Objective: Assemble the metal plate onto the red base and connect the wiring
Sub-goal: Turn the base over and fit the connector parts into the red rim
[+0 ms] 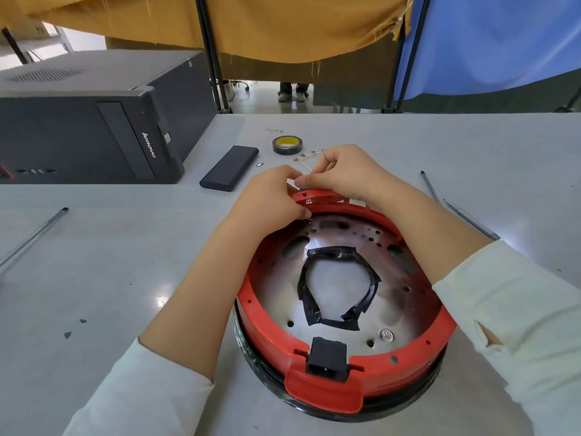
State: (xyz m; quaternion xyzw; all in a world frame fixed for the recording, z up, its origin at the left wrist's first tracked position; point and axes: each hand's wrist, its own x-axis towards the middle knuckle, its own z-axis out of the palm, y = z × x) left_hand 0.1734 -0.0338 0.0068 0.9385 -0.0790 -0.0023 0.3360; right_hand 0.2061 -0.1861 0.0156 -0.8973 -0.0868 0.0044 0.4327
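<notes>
A grey bench (125, 278) carries the red base (267, 328), the plate (342, 297) already lying inside it. Both hands meet at the base's twelve o'clock rim. The right hand (342, 171) has its grip pinched on a thin white wire (306, 166) running away toward eleven o'clock. The left hand (270, 193) has its grip closed on the rim, just beside.

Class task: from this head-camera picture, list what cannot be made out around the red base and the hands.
- Head view: far rim of the red base, covered by the left hand and right hand.
- White wire: its near end is hidden in the fingers.
- Small parts beyond the tape roll: too small to identify.
</notes>
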